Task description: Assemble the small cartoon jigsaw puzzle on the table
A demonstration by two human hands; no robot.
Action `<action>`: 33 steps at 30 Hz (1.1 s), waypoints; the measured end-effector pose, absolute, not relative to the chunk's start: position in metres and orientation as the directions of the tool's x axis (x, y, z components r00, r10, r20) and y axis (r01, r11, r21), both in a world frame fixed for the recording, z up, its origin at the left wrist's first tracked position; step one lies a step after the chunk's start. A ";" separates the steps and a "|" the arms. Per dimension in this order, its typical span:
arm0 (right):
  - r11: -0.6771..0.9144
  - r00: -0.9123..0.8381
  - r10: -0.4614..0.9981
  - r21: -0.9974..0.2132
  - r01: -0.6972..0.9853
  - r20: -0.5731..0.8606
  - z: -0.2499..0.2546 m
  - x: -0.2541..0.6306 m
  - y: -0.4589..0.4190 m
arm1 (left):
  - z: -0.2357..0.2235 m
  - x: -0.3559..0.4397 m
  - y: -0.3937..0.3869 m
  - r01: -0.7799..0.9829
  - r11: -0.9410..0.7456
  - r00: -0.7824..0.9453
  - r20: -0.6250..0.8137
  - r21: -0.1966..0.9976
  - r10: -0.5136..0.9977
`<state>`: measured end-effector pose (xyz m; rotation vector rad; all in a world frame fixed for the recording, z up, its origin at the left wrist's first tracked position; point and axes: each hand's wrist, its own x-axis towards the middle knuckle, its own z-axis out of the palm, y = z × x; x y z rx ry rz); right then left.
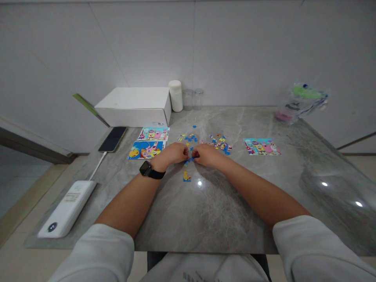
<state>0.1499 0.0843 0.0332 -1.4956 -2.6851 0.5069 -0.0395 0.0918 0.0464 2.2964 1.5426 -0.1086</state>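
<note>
My left hand (176,152), with a black watch on its wrist, and my right hand (205,154) meet over the middle of the table. Their fingers are closed in a pinch on small blue jigsaw pieces (189,160) between them; the fingertips partly hide these. Just nearer to me lies a small joined yellow-and-blue puzzle section (187,176). Beyond my left hand are scattered blue and yellow pieces (190,138). A heap of mixed loose pieces (221,144) sits beyond my right hand.
Two picture cards, one (154,134) behind another (147,150), lie left of the pieces; a third card (262,147) is at right. Around the edges are a white box (133,105), white bottle (176,96), glass jars (198,100), phone (113,139), power bank (67,209) and plastic bag (301,103).
</note>
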 end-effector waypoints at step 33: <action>0.435 -0.492 0.865 -0.342 0.833 -0.096 0.050 0.161 0.095 | 0.042 -0.036 0.090 0.917 -0.317 0.373 -0.243 0.242 0.895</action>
